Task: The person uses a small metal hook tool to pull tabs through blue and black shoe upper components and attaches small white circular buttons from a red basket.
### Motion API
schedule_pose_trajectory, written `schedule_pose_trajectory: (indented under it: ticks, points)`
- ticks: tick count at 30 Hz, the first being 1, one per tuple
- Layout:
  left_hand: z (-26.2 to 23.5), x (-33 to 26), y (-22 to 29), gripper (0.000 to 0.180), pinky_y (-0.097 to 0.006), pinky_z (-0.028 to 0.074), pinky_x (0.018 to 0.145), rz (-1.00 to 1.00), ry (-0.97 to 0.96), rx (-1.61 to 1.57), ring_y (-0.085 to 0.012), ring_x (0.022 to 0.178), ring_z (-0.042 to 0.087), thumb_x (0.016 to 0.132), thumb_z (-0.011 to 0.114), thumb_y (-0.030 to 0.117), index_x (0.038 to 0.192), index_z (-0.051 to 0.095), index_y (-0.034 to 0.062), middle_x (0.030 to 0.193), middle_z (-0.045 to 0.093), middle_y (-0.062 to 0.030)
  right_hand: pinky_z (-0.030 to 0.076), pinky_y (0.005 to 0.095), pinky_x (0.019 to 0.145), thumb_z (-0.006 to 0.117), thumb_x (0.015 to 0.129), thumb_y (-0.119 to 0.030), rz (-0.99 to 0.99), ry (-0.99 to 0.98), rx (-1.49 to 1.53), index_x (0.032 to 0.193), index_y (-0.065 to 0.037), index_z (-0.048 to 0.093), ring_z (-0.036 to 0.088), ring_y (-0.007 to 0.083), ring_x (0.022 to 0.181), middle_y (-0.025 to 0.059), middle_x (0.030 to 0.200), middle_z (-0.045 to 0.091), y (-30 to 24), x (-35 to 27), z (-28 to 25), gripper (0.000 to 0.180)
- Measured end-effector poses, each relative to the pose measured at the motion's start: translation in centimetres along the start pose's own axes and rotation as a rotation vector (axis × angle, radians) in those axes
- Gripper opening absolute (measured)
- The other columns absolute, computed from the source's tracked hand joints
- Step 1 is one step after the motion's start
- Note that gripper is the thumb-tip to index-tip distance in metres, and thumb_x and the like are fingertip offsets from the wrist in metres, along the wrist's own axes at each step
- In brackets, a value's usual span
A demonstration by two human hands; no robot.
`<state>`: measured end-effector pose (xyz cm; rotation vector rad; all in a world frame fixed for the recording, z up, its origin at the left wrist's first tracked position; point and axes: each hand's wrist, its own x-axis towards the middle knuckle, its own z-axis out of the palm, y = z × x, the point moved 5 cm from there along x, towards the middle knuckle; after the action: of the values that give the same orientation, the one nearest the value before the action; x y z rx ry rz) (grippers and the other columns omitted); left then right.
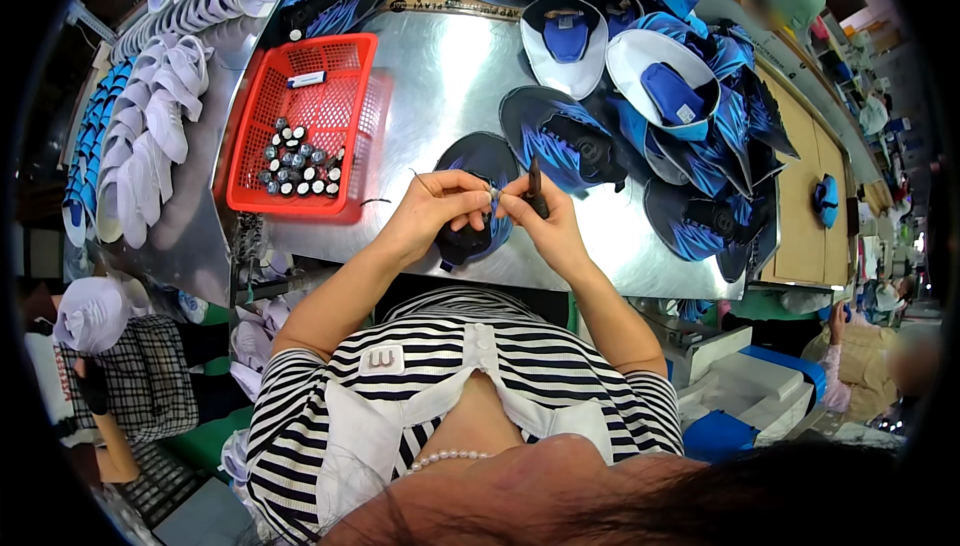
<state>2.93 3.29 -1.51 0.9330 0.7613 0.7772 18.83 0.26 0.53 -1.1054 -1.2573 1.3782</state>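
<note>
My left hand [437,211] and my right hand [548,228] meet above the near edge of the metal table. Their fingertips pinch a small whitish-blue piece [494,198], too small to name. A dark, pointed, pen-like tool [535,186] stands up from my right hand, held between thumb and fingers. Directly under the hands lies a black and blue shoe upper [475,153], partly covered by them. Just right of it is another black and blue shoe upper [570,146].
A red basket [367,51] at left holds several small dark round pieces with white tops and a small white and blue box [306,80]. Blue uppers [700,136] pile up at right. White shoe parts [150,136] line the far left. Other people [130,366] are on both sides.
</note>
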Motion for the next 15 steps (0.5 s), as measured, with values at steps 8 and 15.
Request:
schedule_pose_trajectory:
  ticks: [8, 15]
  points:
    - [-0.6, 0.3, 0.2, 0.010, -0.017, 0.040, 0.054, 0.013, 0.051, -0.086, -0.0080, 0.063, 0.059, 0.087, 0.066, 0.007, 0.092, 0.066, -0.0008, 0.080, 0.066, -0.0071, 0.042, 0.0238, 0.064, 0.069, 0.084, -0.011, -0.242, 0.095, -0.437, 0.098, -0.005, 0.061, 0.055, 0.0106, 0.071, 0.0026, 0.081, 0.060, -2.3, 0.2, -0.5, 0.017]
    - [-0.6, 0.6, 0.3, 0.006, -0.016, 0.038, 0.052, -0.054, -0.018, -0.062, -0.0046, 0.057, 0.052, 0.086, 0.067, 0.008, 0.087, 0.065, 0.0024, 0.075, 0.062, -0.0026, 0.043, 0.0324, 0.063, 0.076, 0.072, -0.017, -0.458, -0.226, -1.125, 0.106, -0.009, 0.067, 0.052, 0.0236, 0.069, 0.0043, 0.076, 0.055, -4.4, 0.0, -0.7, 0.036]
